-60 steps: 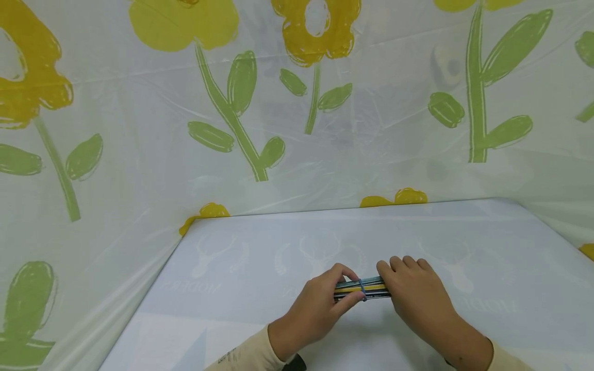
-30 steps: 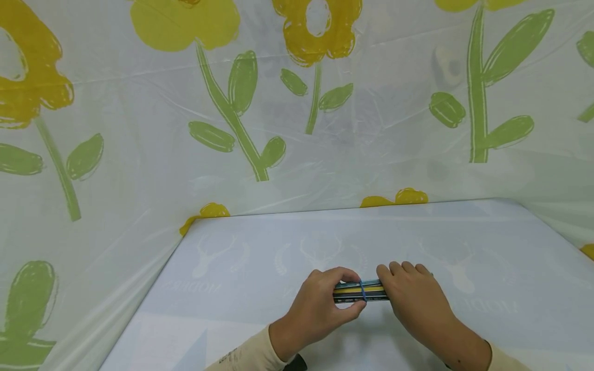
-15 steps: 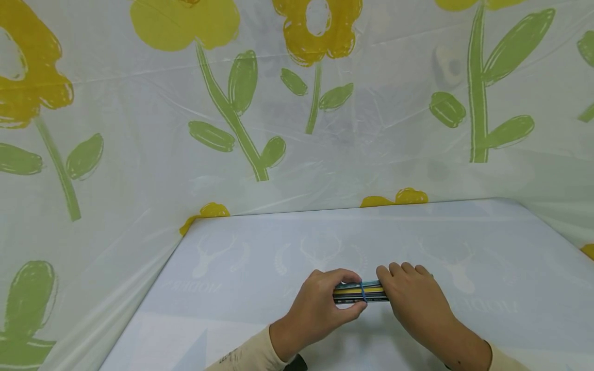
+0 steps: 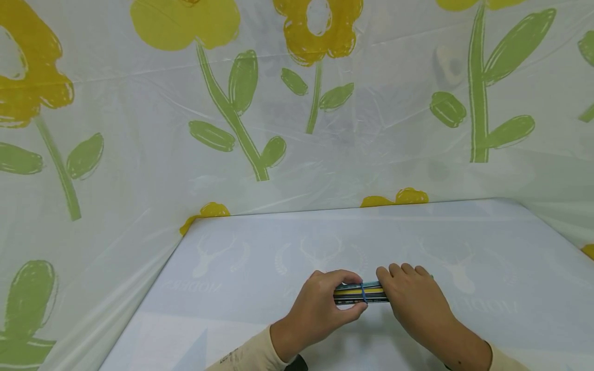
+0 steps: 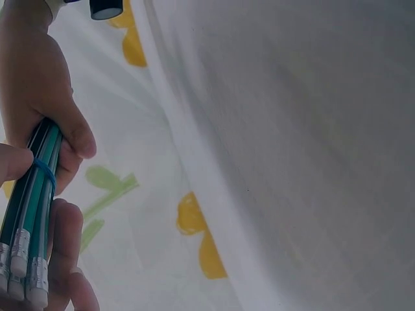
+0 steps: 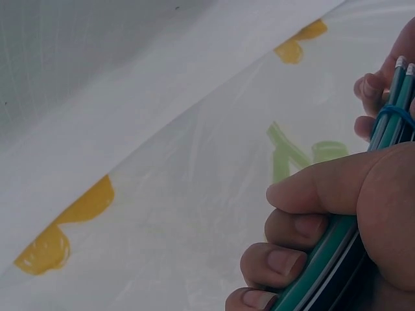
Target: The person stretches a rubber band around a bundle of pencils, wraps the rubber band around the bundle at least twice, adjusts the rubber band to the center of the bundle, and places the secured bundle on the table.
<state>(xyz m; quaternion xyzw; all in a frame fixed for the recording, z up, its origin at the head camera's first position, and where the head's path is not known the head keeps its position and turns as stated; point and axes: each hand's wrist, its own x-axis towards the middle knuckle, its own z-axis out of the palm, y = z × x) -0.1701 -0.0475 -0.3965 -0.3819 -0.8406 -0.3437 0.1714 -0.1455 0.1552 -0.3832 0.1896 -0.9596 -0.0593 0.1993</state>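
Both hands hold a bundle of pencils (image 4: 349, 296) above the table, lying sideways in the head view. A blue rubber band (image 4: 364, 292) circles the bundle near its middle. My left hand (image 4: 320, 306) pinches the bundle at the band, thumb on the near side and fingers on the far side. My right hand (image 4: 415, 299) wraps its fingers round the other end and hides it. White erasers (image 5: 39, 285) cap the pencils at the left end in the left wrist view. In the right wrist view, curled fingers (image 6: 285, 259) grip the dark and green shafts.
A white table (image 4: 241, 257) with faint deer-head prints lies under the hands. Behind it and to the left hangs a pale curtain (image 4: 153, 103) with yellow flowers and green leaves. A dark object (image 4: 297, 363) shows at my left cuff.
Over the first second, my left thumb shifts slightly down to the bundle's near edge, and the right hand lowers a little. Since then both hands and the bundle stay almost still.
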